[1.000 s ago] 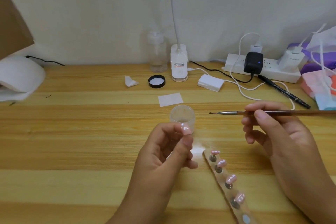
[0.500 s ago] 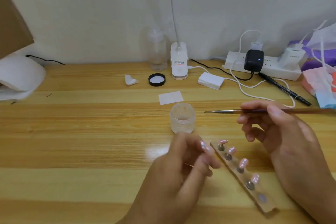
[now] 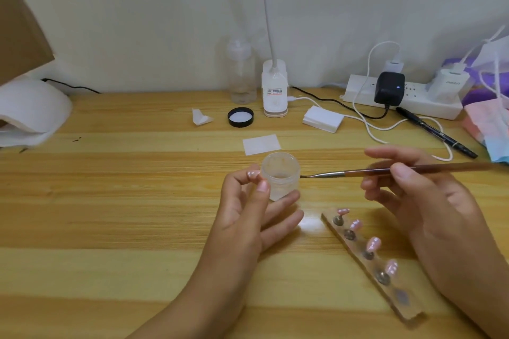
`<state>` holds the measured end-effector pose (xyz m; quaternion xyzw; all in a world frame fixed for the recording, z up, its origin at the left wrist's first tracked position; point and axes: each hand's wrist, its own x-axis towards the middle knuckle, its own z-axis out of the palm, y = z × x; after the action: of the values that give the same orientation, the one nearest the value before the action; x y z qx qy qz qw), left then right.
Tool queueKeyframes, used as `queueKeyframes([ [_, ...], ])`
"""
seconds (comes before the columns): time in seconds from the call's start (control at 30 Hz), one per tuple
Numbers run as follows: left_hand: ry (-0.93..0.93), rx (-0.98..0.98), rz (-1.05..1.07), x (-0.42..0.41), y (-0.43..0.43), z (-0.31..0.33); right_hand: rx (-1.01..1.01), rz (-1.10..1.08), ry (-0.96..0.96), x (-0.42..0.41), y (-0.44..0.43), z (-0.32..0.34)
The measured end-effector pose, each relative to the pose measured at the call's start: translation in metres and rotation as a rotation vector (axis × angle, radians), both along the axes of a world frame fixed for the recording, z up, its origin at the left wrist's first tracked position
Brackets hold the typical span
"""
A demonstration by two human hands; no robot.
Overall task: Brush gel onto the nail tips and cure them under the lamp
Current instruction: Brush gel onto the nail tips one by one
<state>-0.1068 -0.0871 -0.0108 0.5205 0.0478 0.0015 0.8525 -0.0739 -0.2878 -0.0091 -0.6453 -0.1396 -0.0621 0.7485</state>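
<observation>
I count five nail tips (image 3: pixel 373 243) — four on the one holder strip (image 3: pixel 411 311), one nail tip (image 3: pixel 253 173) in the left hand (image 3: pixel 242 217). One brush (image 3: pixel 358 172), one jar (image 3: pixel 281 170), one lid (image 3: pixel 240 117), one pen (image 3: pixel 438 132), one power strip (image 3: pixel 363 95) — three chargers (image 3: pixel 389 88) in it.

Along the back of the wooden table (image 3: pixel 110 215), a clear bottle (image 3: pixel 242 74) stands just beside a white desk light (image 3: pixel 275 91). In front of them lie a black cap (image 3: pixel 240 117) and a folded paper scrap (image 3: pixel 201 117), with a white paper square (image 3: pixel 261 144) nearer. Over to the right sits a stack of white pads (image 3: pixel 323 119). Behind it, a power strip (image 3: pixel 363 93) carries a black adapter (image 3: pixel 389 88), a white cable (image 3: pixel 366 124) loops across the wood, and a black pen (image 3: pixel 435 132) lies at a slant.
</observation>
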Motion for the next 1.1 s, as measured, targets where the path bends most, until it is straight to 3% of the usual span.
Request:
queueKeyframes([
  [0.2,-0.06,0.093,-0.038,-0.005,-0.006,0.004,-0.145,-0.058,-0.094,-0.01,0.008,0.006],
  [0.67,-0.07,0.151,-0.076,-0.006,-0.006,0.003,-0.363,0.062,-0.016,-0.014,0.012,0.01],
  [1.1,-0.031,0.065,-0.018,-0.002,-0.006,0.0,-0.134,-0.086,-0.07,0.002,-0.002,-0.002],
])
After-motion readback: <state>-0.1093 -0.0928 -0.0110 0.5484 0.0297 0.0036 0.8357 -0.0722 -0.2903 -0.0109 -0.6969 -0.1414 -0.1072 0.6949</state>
